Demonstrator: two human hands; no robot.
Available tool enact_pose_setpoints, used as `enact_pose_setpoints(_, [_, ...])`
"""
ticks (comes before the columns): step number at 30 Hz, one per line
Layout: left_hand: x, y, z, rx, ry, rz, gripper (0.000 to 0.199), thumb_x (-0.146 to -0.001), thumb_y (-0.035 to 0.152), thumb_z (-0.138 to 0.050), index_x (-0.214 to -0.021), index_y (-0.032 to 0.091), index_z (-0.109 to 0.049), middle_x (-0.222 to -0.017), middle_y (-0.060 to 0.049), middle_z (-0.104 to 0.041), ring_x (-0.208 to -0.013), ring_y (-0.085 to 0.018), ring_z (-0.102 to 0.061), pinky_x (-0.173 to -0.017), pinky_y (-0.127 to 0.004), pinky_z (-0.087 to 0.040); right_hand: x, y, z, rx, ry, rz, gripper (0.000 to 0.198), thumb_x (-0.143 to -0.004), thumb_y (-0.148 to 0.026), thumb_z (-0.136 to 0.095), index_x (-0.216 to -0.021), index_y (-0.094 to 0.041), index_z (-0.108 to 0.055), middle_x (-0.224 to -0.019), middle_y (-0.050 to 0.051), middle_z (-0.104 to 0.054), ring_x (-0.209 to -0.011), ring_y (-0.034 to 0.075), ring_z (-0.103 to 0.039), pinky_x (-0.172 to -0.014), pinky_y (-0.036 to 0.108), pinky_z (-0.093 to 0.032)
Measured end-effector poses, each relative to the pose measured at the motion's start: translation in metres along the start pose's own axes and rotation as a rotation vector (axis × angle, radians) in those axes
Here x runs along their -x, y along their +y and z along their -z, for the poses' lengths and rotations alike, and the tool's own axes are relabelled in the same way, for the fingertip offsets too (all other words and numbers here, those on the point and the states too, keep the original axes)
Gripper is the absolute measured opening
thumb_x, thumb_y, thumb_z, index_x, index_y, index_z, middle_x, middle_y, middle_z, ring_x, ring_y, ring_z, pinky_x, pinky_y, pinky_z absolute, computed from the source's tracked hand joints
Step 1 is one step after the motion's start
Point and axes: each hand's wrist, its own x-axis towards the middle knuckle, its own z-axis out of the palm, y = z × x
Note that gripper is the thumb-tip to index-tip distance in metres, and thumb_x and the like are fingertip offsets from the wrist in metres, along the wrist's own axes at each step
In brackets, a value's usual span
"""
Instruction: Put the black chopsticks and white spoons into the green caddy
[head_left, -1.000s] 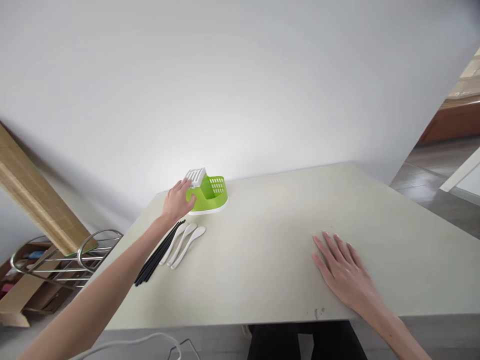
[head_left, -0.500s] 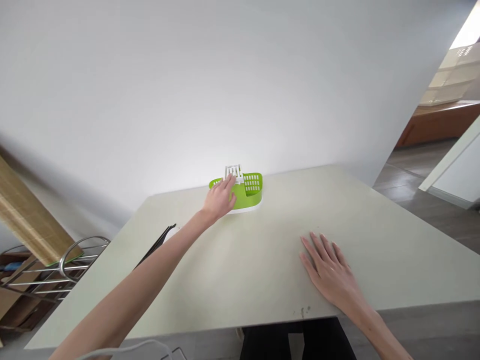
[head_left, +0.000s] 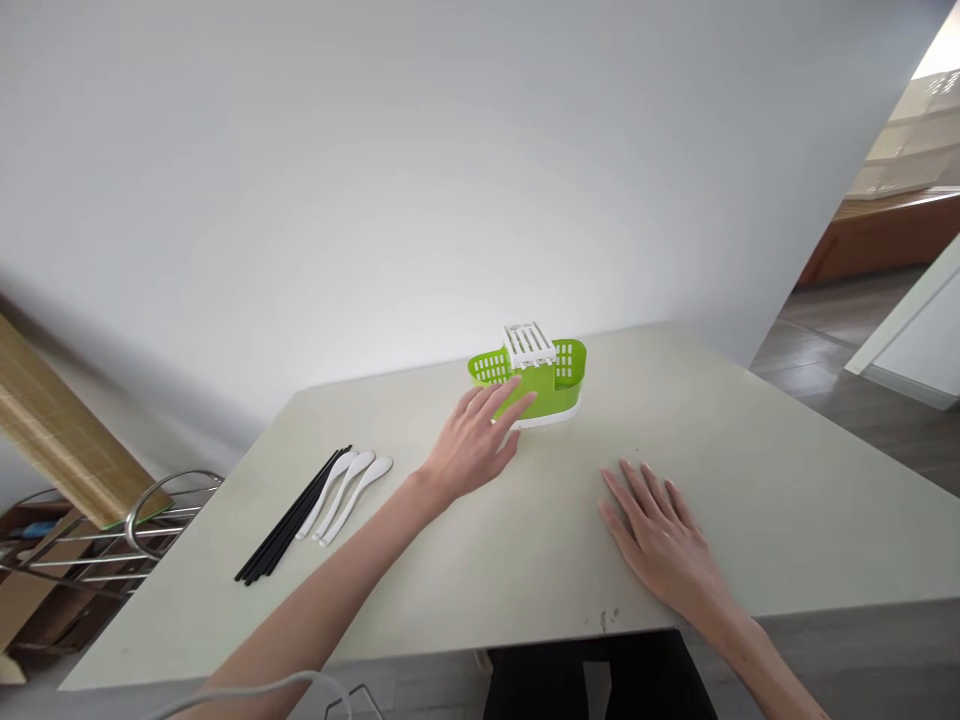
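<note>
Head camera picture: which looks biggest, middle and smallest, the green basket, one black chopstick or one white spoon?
1. Green slotted plastic cutlery basket with white insert, bulkiest.
2. Black chopsticks, each longest but very thin.
3. White plastic spoons, each shorter.
The basket sits farther from the camera, so it may be bigger than it looks.

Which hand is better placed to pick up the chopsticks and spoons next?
Left, probably. The left hand is nearer the chopsticks and spoons; the right hand lies flat, farther away.
</note>
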Motion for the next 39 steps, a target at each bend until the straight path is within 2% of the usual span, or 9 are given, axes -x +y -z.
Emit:
enact_pose_setpoints(4, [0.07, -0.017, 0.01, 0.061, 0.049, 0.217, 0.038, -0.105, 0.029, -0.051, -0.143, 0.025, -0.055, -0.141, -0.012, -0.065, -0.128, -0.028, -0.062, -0.109, -0.047, -0.047, 0.001, 0.002, -0.001, -0.005, -0.026, -0.01, 0.068, -0.108, -0.055, -0.022, -0.163, -0.022, -0.045, -0.173, 0.007, -0.034, -0.16, 0.031, -0.027, -0.131, 0.055, -0.022])
enact_pose_setpoints(12, [0.217, -0.074, 0.029, 0.012, 0.097, 0.842, 0.033, -0.104, 0.047, -0.046, -0.118, 0.023, -0.063, -0.122, -0.012, -0.071, -0.116, -0.03, -0.064, -0.105, -0.046, -0.048, 0.003, 0.005, -0.001, -0.008, -0.033, -0.002, 0.07, -0.108, -0.057, -0.02, -0.164, -0.022, -0.044, -0.173, 0.006, -0.034, -0.161, 0.03, -0.026, -0.13, 0.055, -0.025])
enact_pose_setpoints(15, [0.26, -0.092, 0.036, -0.023, 0.069, 1.005, 0.039, -0.101, 0.053, -0.044, -0.112, 0.021, -0.064, -0.116, -0.013, -0.072, -0.109, -0.031, -0.065, -0.103, -0.048, -0.048, 0.005, 0.007, -0.001, -0.004, -0.018, 0.01, 0.07, -0.108, -0.058, -0.02, -0.164, -0.022, -0.043, -0.173, 0.006, -0.033, -0.161, 0.03, -0.026, -0.13, 0.055, -0.026])
enact_pose_setpoints(18, [0.289, -0.106, 0.042, -0.043, 0.04, 1.104, 0.045, -0.098, 0.057, -0.042, -0.11, 0.02, -0.065, -0.115, -0.014, -0.071, -0.106, -0.031, -0.066, -0.099, -0.047, -0.05, 0.006, 0.009, -0.002, 0.001, -0.012, 0.015, 0.07, -0.108, -0.058, -0.022, -0.164, -0.022, -0.043, -0.173, 0.006, -0.033, -0.161, 0.03, -0.027, -0.13, 0.055, -0.025])
enact_pose_setpoints(23, [0.312, -0.119, 0.048, -0.031, -0.076, 1.176, 0.057, -0.093, 0.066, -0.041, -0.115, 0.019, -0.066, -0.114, -0.015, -0.072, -0.11, -0.034, -0.066, -0.098, -0.046, -0.051, 0.008, 0.011, -0.003, 0.008, -0.008, 0.026, 0.07, -0.107, -0.059, -0.022, -0.164, -0.022, -0.043, -0.173, 0.006, -0.034, -0.16, 0.031, -0.028, -0.13, 0.055, -0.026])
enact_pose_setpoints(28, [0.32, -0.126, 0.047, 0.009, -0.199, 1.241, 0.062, -0.094, 0.062, -0.038, -0.125, 0.016, -0.065, -0.134, -0.022, -0.063, -0.112, -0.032, -0.068, -0.104, -0.046, -0.05, 0.008, 0.012, -0.002, 0.011, -0.014, 0.021, 0.071, -0.107, -0.059, -0.022, -0.163, -0.022, -0.044, -0.173, 0.007, -0.034, -0.16, 0.031, -0.028, -0.129, 0.055, -0.026])
enact_pose_setpoints(33, [0.323, -0.138, 0.041, -0.003, -0.27, 1.284, 0.061, -0.092, 0.061, -0.041, -0.124, 0.015, -0.066, -0.124, -0.021, -0.068, -0.115, -0.036, -0.067, -0.106, -0.047, -0.05, 0.008, 0.012, -0.001, 0.009, -0.021, 0.012, 0.071, -0.107, -0.059, -0.021, -0.163, -0.022, -0.044, -0.172, 0.007, -0.035, -0.16, 0.031, -0.029, -0.129, 0.056, -0.027])
enact_pose_setpoints(36, [0.318, -0.14, 0.04, 0.007, -0.294, 1.287, 0.065, -0.091, 0.063, -0.042, -0.125, 0.013, -0.067, -0.124, -0.021, -0.067, -0.118, -0.036, -0.065, -0.108, -0.048, -0.048, 0.008, 0.012, 0.0, 0.01, -0.029, 0.01, 0.071, -0.107, -0.059, -0.021, -0.163, -0.022, -0.044, -0.172, 0.007, -0.035, -0.16, 0.031, -0.029, -0.129, 0.055, -0.026])
enact_pose_setpoints(39, [0.309, -0.136, 0.039, -0.033, -0.254, 1.242, 0.067, -0.092, 0.063, -0.041, -0.129, 0.012, -0.067, -0.131, -0.023, -0.063, -0.125, -0.037, -0.061, -0.113, -0.049, -0.044, 0.009, 0.013, -0.001, 0.003, -0.02, 0.02, 0.072, -0.107, -0.06, -0.021, -0.164, -0.022, -0.042, -0.173, 0.006, -0.034, -0.16, 0.031, -0.029, -0.129, 0.055, -0.026])
